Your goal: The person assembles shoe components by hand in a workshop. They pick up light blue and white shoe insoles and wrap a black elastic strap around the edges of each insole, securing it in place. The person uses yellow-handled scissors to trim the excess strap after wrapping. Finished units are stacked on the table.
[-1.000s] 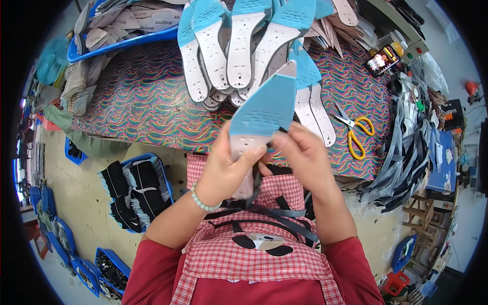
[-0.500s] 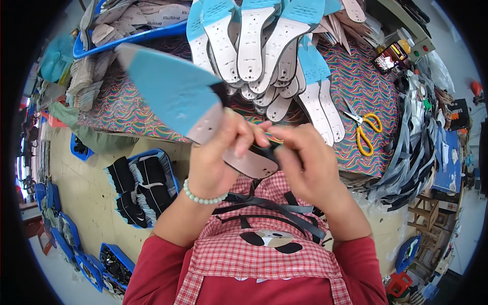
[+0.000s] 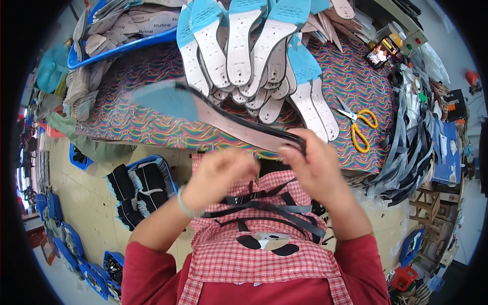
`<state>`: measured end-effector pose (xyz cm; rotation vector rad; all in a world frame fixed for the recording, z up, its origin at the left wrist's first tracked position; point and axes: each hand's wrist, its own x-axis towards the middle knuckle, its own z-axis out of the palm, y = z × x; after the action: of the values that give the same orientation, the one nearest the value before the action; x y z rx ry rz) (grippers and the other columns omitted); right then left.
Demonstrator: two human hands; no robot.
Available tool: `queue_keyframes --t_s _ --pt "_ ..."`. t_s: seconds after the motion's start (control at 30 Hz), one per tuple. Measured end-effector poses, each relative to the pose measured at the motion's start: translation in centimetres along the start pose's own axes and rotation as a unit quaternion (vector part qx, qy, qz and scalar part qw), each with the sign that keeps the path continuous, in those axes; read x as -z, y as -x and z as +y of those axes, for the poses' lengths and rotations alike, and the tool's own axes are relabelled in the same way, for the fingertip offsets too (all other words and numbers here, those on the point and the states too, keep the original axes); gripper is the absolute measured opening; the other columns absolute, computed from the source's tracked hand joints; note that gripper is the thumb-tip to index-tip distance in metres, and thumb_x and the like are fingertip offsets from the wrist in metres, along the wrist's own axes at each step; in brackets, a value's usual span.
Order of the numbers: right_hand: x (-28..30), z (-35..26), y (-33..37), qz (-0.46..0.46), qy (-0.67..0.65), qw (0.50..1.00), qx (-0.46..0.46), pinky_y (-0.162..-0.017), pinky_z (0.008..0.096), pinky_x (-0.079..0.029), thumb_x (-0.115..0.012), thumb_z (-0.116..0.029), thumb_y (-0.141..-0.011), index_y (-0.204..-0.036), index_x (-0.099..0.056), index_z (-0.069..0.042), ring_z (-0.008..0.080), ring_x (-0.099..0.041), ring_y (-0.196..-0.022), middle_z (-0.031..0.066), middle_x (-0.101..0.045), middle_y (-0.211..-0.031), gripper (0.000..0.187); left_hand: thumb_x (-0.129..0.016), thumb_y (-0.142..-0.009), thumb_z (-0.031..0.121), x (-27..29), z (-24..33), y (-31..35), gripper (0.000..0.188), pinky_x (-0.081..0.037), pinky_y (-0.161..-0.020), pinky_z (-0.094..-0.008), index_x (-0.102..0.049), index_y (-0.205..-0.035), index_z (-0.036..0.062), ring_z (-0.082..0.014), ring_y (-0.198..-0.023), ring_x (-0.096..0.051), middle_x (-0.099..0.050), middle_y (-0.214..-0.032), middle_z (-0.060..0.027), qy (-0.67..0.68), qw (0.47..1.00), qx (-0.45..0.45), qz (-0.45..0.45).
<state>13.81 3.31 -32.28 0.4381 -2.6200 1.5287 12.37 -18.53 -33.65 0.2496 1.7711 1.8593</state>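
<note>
My right hand [image 3: 321, 168] pinches the heel end of a shoe insole [image 3: 229, 122], thumb below and fingers at the black-edged rim. The insole stretches left over the table's front part, its blue forefoot smeared by motion and its pale pink heel half nearer me. A black strip runs along its upper edge. My left hand [image 3: 219, 173], with a pale bead bracelet at the wrist, is apart from the insole, in front of my apron. Blur hides whether its curled fingers hold anything. Beyond the insole lies a pile of similar blue and pale insoles [image 3: 239, 56].
Yellow-handled scissors [image 3: 362, 129] lie spread on the patterned table cloth [image 3: 114, 119], right of the pile. A blue tray [image 3: 122, 50] of insole pieces sits far left. Grey and black strips [image 3: 406, 147] hang at the right. A phone [image 3: 382, 53] stands behind. Black straps [image 3: 274, 207] cross my apron.
My left hand has let go of the insole and drawn down from it. The insole has swung lower and flatter, now in my right hand alone. The view has shifted slightly.
</note>
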Motion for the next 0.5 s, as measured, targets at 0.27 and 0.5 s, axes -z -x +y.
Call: queue_keyframes --t_s 0.27,0.5 --pt "4.5 -5.9 -2.9 -0.152 0.239 0.94 0.191 -0.059 0.0358 -0.05 -0.07 -0.016 -0.078 -0.103 -0.058 -0.004 0.0274 -0.064 -0.071 0.0103 -0.065 -0.084 0.03 -0.077 -0.067 0.022 1.5 6.4 -2.4 0.029 -0.042 -0.071 -0.0397 -0.068 -0.089 0.0061 -0.0269 -0.081 -0.056 -0.061 -0.078 -0.0042 -0.465 0.803 -0.372 -0.031" --pt "3.8 -5.0 -1.9 0.033 -0.088 0.993 0.075 -0.059 0.0202 -0.039 -0.066 -0.041 -0.083 -0.114 -0.059 0.0 0.0083 -0.05 -0.066 0.0015 -0.054 -0.077 0.051 -0.066 -0.084 0.012 -0.7 4.5 0.0 0.018 -0.047 -0.058 -0.0308 -0.066 -0.096 -0.0019 -0.0199 -0.062 -0.061 -0.063 -0.072 -0.0097 -0.118 0.977 -0.164 -0.066"
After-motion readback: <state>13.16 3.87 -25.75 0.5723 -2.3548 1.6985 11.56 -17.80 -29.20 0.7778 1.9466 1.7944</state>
